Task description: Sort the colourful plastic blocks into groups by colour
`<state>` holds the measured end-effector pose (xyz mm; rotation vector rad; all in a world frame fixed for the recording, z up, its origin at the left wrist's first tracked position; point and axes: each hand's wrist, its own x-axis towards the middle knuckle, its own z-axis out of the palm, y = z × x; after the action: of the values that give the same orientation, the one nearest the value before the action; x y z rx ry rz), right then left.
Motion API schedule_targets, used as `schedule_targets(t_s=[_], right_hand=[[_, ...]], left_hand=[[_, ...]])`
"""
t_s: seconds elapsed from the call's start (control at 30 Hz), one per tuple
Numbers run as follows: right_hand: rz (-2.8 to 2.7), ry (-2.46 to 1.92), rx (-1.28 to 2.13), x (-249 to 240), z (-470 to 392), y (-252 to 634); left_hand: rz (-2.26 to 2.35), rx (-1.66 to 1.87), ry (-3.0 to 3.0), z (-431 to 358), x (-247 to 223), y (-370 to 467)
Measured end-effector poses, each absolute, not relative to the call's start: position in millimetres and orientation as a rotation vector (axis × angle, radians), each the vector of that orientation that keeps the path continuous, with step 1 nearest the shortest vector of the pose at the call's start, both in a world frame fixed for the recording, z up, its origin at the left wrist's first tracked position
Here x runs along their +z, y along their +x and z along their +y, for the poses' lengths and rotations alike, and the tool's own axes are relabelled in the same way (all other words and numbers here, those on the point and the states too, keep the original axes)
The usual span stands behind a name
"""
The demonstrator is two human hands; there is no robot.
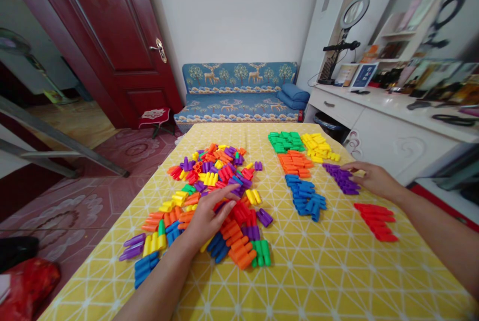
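Note:
My left hand (pixel 212 215) reaches over a mixed heap of plastic bullet-shaped building blocks (pixel 209 178). Its fingers are stretched out, with the thumb apart, close to red blocks (pixel 241 213) and orange blocks (pixel 237 243). On the right, my right hand (pixel 370 179) is at a small group of purple blocks (pixel 340 177). Thumb and index finger are apart, their tips at the group's right edge; no block shows clearly between them. Nearby lie single-colour groups: red blocks (pixel 377 222), blue blocks (pixel 305 196), orange blocks (pixel 295 164), green blocks (pixel 286 141) and yellow blocks (pixel 318 147).
A yellow patterned cloth (pixel 310 276) covers the table. Beyond it stands a blue sofa (pixel 239 101). A white dresser (pixel 396 126) with bottles and a ring light is at the right. A red door (pixel 112 22) and a small stool (pixel 154 116) are at the left.

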<state>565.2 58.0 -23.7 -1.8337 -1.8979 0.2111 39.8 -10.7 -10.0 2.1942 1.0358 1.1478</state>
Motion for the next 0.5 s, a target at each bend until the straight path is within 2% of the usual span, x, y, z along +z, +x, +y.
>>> schedule_targets(t_s=[0.1, 0.27, 0.5], right_hand=[[-1.877, -1.826, 0.355, -25, 56, 568], [-1.843, -1.808, 0.250, -15, 50, 545], [-2.024, -1.411, 0.212, -11, 22, 420]], left_hand=[[1.020, 1.157, 2.199, -11, -11, 40], [1.068, 1.164, 2.193, -10, -14, 41], [1.266, 1.277, 2.137, -4, -15, 36]])
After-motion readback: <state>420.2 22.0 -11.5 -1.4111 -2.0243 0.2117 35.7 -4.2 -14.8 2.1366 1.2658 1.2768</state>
